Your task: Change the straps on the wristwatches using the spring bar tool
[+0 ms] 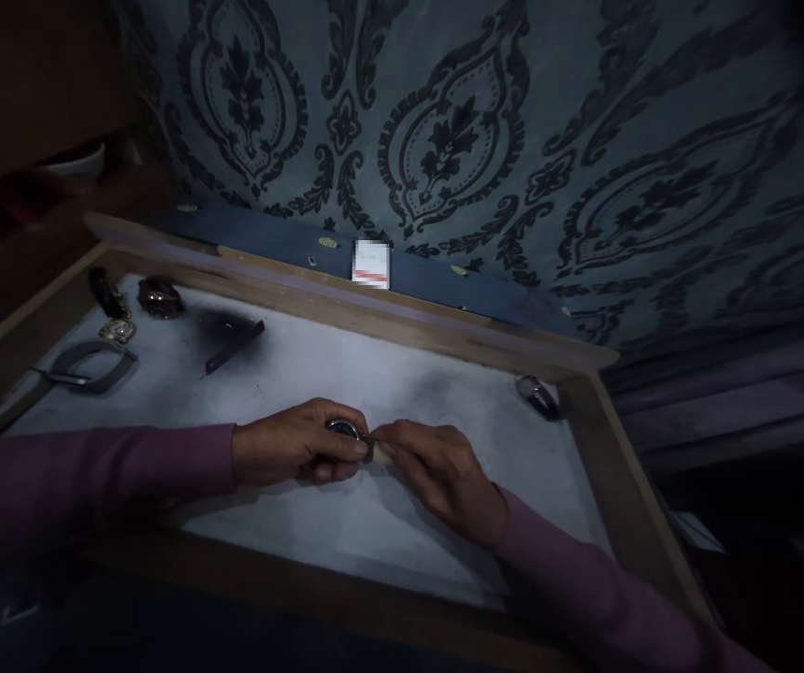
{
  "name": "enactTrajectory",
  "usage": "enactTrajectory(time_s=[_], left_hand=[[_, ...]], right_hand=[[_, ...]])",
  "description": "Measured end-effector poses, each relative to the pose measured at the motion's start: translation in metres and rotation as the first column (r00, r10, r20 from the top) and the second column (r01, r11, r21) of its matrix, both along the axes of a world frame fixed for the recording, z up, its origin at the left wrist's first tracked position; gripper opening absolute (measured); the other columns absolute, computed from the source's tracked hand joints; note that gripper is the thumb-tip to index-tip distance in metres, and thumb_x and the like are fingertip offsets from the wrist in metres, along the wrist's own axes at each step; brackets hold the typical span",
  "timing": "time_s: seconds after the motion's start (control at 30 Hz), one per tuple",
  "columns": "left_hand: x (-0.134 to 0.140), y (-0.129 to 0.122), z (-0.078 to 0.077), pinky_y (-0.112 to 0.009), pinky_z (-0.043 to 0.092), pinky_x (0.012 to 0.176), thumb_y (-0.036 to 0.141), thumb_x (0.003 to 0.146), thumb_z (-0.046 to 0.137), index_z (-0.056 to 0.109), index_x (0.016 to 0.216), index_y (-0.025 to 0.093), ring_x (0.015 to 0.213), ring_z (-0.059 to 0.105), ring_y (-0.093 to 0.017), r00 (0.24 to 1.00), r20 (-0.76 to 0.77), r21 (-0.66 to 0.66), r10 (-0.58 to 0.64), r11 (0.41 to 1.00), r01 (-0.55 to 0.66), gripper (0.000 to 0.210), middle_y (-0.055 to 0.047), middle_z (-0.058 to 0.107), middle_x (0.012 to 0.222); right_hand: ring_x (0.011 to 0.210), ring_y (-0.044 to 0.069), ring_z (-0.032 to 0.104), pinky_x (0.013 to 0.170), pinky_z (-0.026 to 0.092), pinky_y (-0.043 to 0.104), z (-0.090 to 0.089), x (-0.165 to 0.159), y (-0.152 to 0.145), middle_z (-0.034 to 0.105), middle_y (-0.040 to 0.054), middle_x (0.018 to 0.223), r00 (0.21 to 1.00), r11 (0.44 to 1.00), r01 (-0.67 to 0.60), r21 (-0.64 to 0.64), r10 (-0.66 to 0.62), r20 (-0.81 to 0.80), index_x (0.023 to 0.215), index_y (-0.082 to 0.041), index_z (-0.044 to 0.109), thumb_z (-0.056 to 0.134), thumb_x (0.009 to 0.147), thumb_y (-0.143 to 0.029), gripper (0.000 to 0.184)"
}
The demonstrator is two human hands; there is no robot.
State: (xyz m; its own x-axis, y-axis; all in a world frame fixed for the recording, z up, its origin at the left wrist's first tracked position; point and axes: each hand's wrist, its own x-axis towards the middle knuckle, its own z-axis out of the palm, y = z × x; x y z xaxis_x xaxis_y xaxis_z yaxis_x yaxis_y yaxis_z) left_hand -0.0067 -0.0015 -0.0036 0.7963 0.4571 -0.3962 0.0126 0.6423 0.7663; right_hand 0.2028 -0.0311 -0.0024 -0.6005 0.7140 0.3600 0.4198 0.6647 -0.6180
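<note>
A wristwatch with a round dark face and silvery rim is gripped between the thumb and fingers of my left hand. Against its right side, my right hand pinches a short pale beige piece. Whether that piece is the watch's strap or something separate, I cannot tell. Both hands meet over the white-lined bottom of a shallow wooden tray or drawer, and their fingers hide most of the watch.
At the tray's left lie a gold-faced watch, a brown bracelet-like item and a grey strap. A dark strip lies nearer the middle. Another watch sits far right. Behind the wooden rim rises a patterned wall.
</note>
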Motion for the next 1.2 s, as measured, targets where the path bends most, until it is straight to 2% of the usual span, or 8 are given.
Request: enactTrajectory(time_s=[0.37,0.53,1.0,1.2], left_hand=[[0.003,0.0013,0.0033,-0.021,0.015,0.042,0.029,0.078,0.065,0.053,0.079,0.017,0.041,0.032,-0.005,0.999,-0.04,-0.011,0.014,1.0,-0.015,0.017,0.006,0.049,0.053],[0.0027,0.002,0.0036,-0.021,0.016,0.042,0.03,0.078,0.065,0.052,0.078,0.017,0.042,0.032,-0.005,0.999,-0.041,0.014,0.011,1.0,-0.011,0.018,0.006,0.049,0.053],[0.0031,0.0019,0.0045,-0.021,0.014,0.043,0.028,0.078,0.064,0.052,0.08,0.017,0.042,0.032,-0.005,0.998,-0.055,-0.01,0.018,1.0,-0.018,0.016,0.007,0.048,0.053],[0.0036,0.0037,0.0053,-0.021,0.015,0.042,0.027,0.077,0.064,0.052,0.079,0.017,0.041,0.033,-0.005,0.997,-0.078,-0.01,0.021,1.0,-0.022,0.016,0.006,0.049,0.052]], right_hand=[[0.06,0.012,0.061,0.053,0.046,0.023,-0.0003,-0.0011,-0.0005,0.066,0.0033,0.072,1.0,0.998,0.012,0.068,-0.011,-0.011,0.097,-0.015,0.061,0.041,0.097,-0.01,0.021],[0.06,0.013,0.063,0.055,0.047,0.022,-0.0003,-0.0008,-0.0006,0.068,0.0033,0.073,0.998,0.998,0.049,0.042,-0.051,0.037,0.095,-0.016,0.061,0.042,0.096,-0.01,0.02],[0.059,0.013,0.062,0.055,0.047,0.023,-0.003,-0.0018,-0.002,0.067,0.0033,0.071,0.996,0.996,0.084,0.041,-0.086,0.033,0.095,-0.016,0.061,0.042,0.095,-0.01,0.02],[0.055,0.011,0.058,0.053,0.045,0.022,0.0034,-0.0054,-0.0014,0.064,0.0013,0.069,0.996,0.996,0.09,-0.022,-0.09,0.01,0.091,-0.017,0.06,0.041,0.095,-0.011,0.02]])
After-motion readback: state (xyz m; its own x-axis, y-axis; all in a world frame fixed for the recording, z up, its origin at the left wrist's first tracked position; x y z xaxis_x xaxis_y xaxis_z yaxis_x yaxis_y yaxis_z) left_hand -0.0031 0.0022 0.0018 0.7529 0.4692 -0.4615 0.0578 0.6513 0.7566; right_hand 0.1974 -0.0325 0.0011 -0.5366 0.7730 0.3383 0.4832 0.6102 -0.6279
